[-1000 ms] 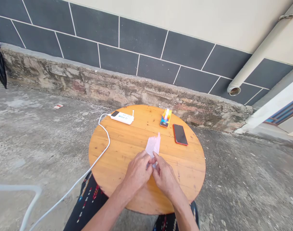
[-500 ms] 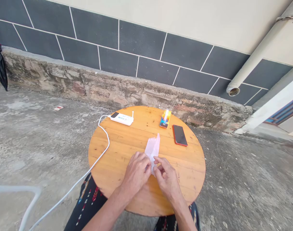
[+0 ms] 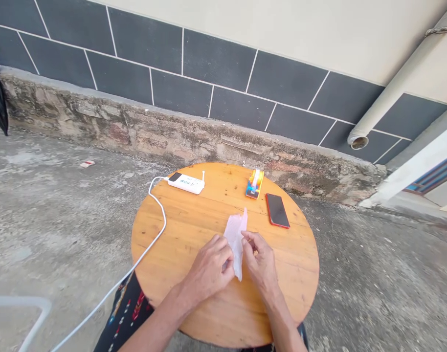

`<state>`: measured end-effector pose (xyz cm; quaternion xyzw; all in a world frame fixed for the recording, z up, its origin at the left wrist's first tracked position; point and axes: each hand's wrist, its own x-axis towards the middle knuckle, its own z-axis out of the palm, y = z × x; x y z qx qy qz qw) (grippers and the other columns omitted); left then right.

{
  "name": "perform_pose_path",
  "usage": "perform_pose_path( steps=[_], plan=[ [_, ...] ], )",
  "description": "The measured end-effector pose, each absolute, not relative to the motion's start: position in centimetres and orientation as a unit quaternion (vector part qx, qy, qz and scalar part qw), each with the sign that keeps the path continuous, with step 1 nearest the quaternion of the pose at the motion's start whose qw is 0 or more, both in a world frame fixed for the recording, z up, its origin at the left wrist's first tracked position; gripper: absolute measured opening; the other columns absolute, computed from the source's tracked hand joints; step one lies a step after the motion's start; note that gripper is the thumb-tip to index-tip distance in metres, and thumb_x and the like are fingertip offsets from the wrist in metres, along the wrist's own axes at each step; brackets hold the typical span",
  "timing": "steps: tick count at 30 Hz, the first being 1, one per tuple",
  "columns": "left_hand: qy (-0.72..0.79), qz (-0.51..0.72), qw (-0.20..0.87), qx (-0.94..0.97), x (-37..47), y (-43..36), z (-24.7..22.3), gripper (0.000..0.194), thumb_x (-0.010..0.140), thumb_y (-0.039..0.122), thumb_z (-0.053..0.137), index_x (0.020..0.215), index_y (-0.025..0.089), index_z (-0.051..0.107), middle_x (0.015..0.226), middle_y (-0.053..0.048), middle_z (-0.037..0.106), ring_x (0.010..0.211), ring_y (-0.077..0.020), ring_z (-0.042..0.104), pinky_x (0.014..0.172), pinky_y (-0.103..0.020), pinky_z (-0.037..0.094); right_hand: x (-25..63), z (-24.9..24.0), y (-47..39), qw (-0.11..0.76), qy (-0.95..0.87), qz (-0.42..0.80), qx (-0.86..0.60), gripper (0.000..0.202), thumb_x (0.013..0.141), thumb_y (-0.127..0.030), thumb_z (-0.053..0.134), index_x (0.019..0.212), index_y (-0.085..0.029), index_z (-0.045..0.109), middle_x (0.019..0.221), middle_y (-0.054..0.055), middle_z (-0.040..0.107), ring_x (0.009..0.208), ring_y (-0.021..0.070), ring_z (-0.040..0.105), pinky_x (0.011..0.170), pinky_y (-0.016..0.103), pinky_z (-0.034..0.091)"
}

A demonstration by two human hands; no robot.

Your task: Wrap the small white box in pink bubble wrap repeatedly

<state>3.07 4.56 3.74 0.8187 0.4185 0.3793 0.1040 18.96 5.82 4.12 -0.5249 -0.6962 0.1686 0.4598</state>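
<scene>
A thin pale pink sheet (image 3: 235, 234), creased lengthwise, lies near the middle of the round wooden table (image 3: 187, 225). My left hand (image 3: 213, 264) is at its lower left side, fingers curled and closed on its edge. On the right side of the sheet, my right hand (image 3: 259, 256) has its thumb and forefinger pinched together at the sheet's right edge. The sheet's narrow top corner points away from me, and its lower tip shows between my hands.
Toward the table's far edge are a white device (image 3: 187, 183) with a white cable (image 3: 164, 215), a yellow-and-blue tape dispenser (image 3: 255, 184) and a red-edged phone (image 3: 278, 210). A stone ledge (image 3: 194, 137) runs behind the table.
The view has shifted slightly. My right hand has moved up a little along the sheet's right edge, and more of the sheet's lower tip now shows between my hands.
</scene>
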Motion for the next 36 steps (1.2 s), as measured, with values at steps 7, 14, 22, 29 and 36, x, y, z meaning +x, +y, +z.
perform_pose_path(
  steps=[7, 14, 22, 29, 36],
  plan=[
    [0.402, 0.412, 0.119, 0.809, 3.2, 4.4, 3.4, 0.02, 0.07, 0.0, 0.044, 0.069, 0.019, 0.048, 0.075, -0.003, 0.052, 0.078, -0.018, 0.048, 0.068, -0.03, 0.04, 19.7, 4.2, 4.8, 0.446, -0.729, 0.144, -0.498, 0.025, 0.091, -0.018, 0.042, 0.105, -0.02, 0.063, 0.093, 0.006, 0.062, 0.08, 0.0158, 0.059, 0.069, 0.027, 0.048],
    [0.387, 0.446, 0.15, 0.793, 3.2, 4.5, 2.6, 0.02, 0.071, 0.0, 0.045, 0.072, 0.02, 0.047, 0.081, -0.004, 0.054, 0.08, -0.0181, 0.049, 0.07, -0.031, 0.042, 19.2, 4.0, 5.7, 0.387, -0.774, 0.133, -0.483, 0.035, 0.09, -0.01, 0.035, 0.112, -0.021, 0.06, 0.1, 0.008, 0.058, 0.089, 0.0165, 0.06, 0.074, 0.026, 0.049],
    [0.382, 0.462, 0.159, 0.785, 3.0, 4.6, 2.5, 0.019, 0.071, 0.0, 0.046, 0.072, 0.019, 0.048, 0.087, -0.005, 0.056, 0.082, -0.0177, 0.051, 0.072, -0.03, 0.043, 18.6, 4.6, 6.8, 0.279, -0.811, 0.045, -0.513, 0.036, 0.089, -0.009, 0.035, 0.107, -0.022, 0.063, 0.094, 0.006, 0.055, 0.067, 0.0129, 0.058, 0.053, 0.022, 0.043],
    [0.377, 0.466, 0.163, 0.784, 3.0, 4.6, 2.3, 0.022, 0.067, -0.002, 0.047, 0.072, 0.019, 0.048, 0.1, -0.006, 0.06, 0.088, -0.019, 0.052, 0.077, -0.033, 0.044, 18.6, 4.4, 6.9, 0.325, -0.789, 0.039, -0.52, 0.027, 0.09, -0.011, 0.039, 0.093, -0.02, 0.064, 0.09, 0.005, 0.055, 0.068, 0.0123, 0.058, 0.055, 0.021, 0.042],
    [0.362, 0.461, 0.174, 0.791, 3.0, 4.9, 2.4, 0.022, 0.067, -0.002, 0.049, 0.071, 0.019, 0.045, 0.091, -0.003, 0.059, 0.086, -0.0183, 0.051, 0.074, -0.032, 0.043, 18.7, 4.8, 7.4, 0.3, -0.795, 0.045, -0.525, 0.026, 0.088, -0.011, 0.042, 0.091, -0.021, 0.066, 0.094, 0.004, 0.057, 0.069, 0.0124, 0.059, 0.058, 0.022, 0.042]
  ],
)
